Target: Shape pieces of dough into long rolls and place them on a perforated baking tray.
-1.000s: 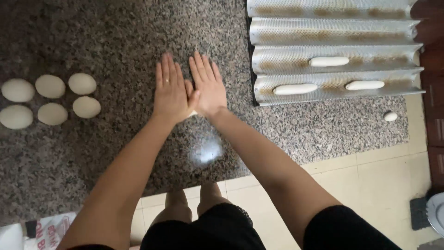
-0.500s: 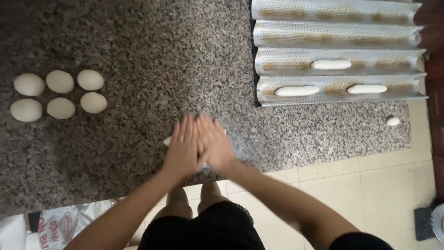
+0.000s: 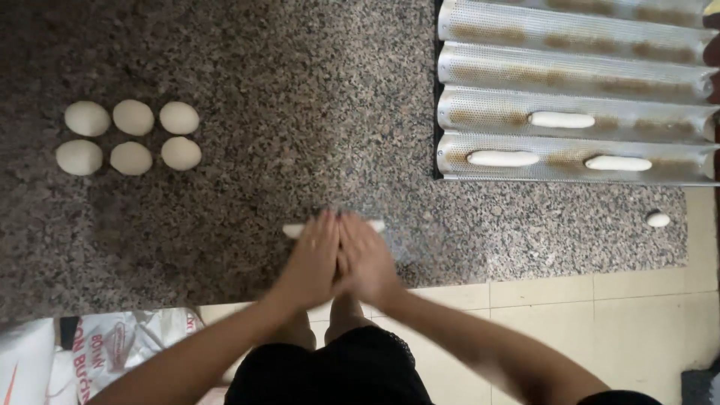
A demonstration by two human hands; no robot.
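Pressing flat, your left hand and right hand lie side by side, fingers straight and gripping nothing, over a dough roll at lower centre of the counter; only its two ends show. Six dough balls sit at left. The tray, upper right, holds three rolls.

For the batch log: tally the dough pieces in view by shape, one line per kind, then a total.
Round dough balls, in two rows on the counter: 6
Shaped dough sticks lying in the perforated tray: 3
Dough stick being rolled under the left hand and right hand: 1
Small dough scrap near the counter edge: 1
Total: 11
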